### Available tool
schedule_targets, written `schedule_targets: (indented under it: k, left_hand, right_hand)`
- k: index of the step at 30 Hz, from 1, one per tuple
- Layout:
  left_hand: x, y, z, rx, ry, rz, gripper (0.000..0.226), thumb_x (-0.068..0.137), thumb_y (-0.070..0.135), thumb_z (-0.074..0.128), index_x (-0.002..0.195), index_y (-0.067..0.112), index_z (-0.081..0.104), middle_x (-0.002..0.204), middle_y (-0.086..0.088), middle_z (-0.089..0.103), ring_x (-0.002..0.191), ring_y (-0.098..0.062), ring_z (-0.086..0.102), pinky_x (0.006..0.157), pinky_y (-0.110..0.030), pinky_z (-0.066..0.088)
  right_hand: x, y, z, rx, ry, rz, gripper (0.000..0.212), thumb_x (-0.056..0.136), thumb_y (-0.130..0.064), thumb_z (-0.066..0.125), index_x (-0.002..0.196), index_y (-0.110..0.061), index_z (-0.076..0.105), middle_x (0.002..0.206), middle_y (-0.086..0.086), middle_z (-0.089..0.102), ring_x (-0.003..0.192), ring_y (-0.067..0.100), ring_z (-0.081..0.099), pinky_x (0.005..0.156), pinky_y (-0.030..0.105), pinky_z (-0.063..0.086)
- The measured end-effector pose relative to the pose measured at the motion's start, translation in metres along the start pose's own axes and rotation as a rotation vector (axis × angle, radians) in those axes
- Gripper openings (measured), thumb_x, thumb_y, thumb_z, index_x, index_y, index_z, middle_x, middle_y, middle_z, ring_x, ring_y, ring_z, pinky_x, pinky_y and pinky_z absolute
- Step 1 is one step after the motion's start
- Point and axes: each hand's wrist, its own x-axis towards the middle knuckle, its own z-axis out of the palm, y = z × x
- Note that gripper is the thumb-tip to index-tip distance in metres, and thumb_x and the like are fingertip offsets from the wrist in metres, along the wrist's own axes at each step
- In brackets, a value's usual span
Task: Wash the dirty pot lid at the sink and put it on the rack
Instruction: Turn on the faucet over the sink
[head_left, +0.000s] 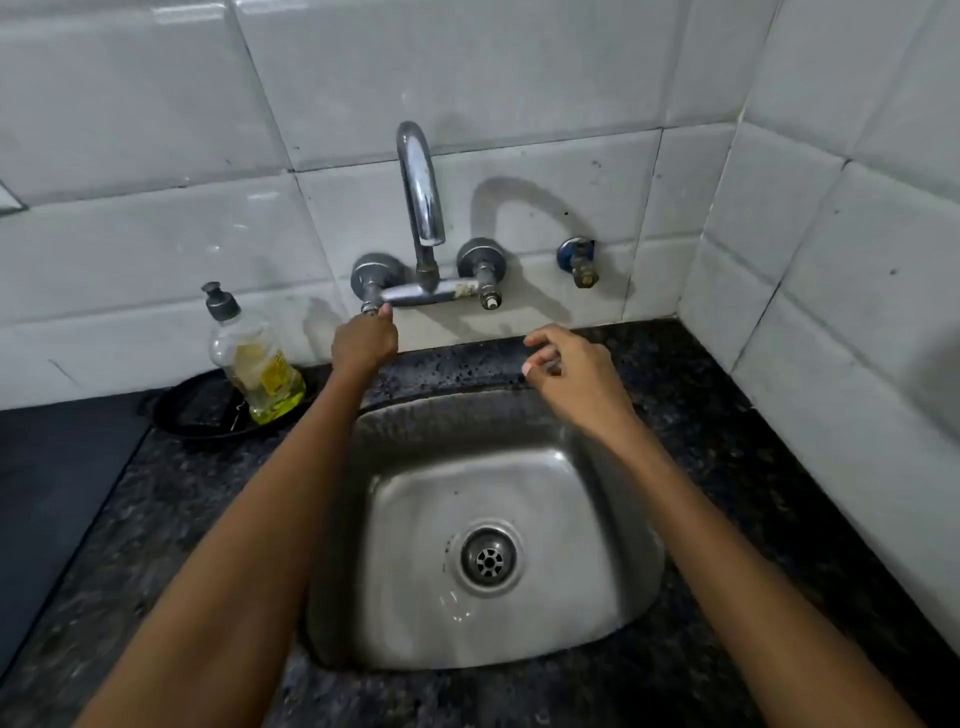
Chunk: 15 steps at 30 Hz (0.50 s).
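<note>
A steel sink (395, 441) sits in a dark speckled counter, its basin holding only a drain (488, 558) and a few water drops. The chrome tap (422, 187) curves out from the tiled wall above it; no water runs from its spout. My left hand (365, 340) reaches up, fingers closed on the left tap valve (370, 305). Over the sink's back rim hovers my right hand (569, 371), fingers loosely curled and apart, holding nothing. No pot lid and no rack are in view.
A clear dish soap bottle (254, 364) with yellow liquid stands on a black round dish (202, 410) left of the sink. A dark mat (52, 467) covers the counter's far left. A small blue valve (577, 260) sticks out of the wall at right.
</note>
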Motion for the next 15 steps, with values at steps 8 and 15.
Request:
schedule_targets:
  k: [8, 15]
  left_hand:
    - [0.014, -0.007, 0.005, -0.999, -0.192, -0.281, 0.028, 0.098, 0.017, 0.015, 0.115, 0.002, 0.032, 0.114, -0.028, 0.057, 0.062, -0.028, 0.067, 0.078, -0.042, 0.047]
    - [-0.011, -0.05, -0.009, -0.773, -0.369, -0.243, 0.03, 0.097, 0.028, 0.032, 0.113, 0.012, 0.051, 0.104, -0.011, 0.051, 0.094, -0.026, 0.054, 0.079, -0.043, 0.045]
  right_hand:
    - [0.01, 0.006, 0.007, 0.008, 0.015, 0.043, 0.026, 0.083, -0.015, 0.061, 0.109, -0.012, 0.061, 0.096, 0.006, 0.072, 0.083, 0.015, 0.061, 0.086, 0.036, 0.052]
    - [-0.003, -0.016, 0.006, 0.052, -0.035, -0.055, 0.024, 0.084, -0.015, 0.061, 0.108, -0.013, 0.062, 0.096, 0.002, 0.069, 0.083, 0.012, 0.061, 0.077, 0.026, 0.05]
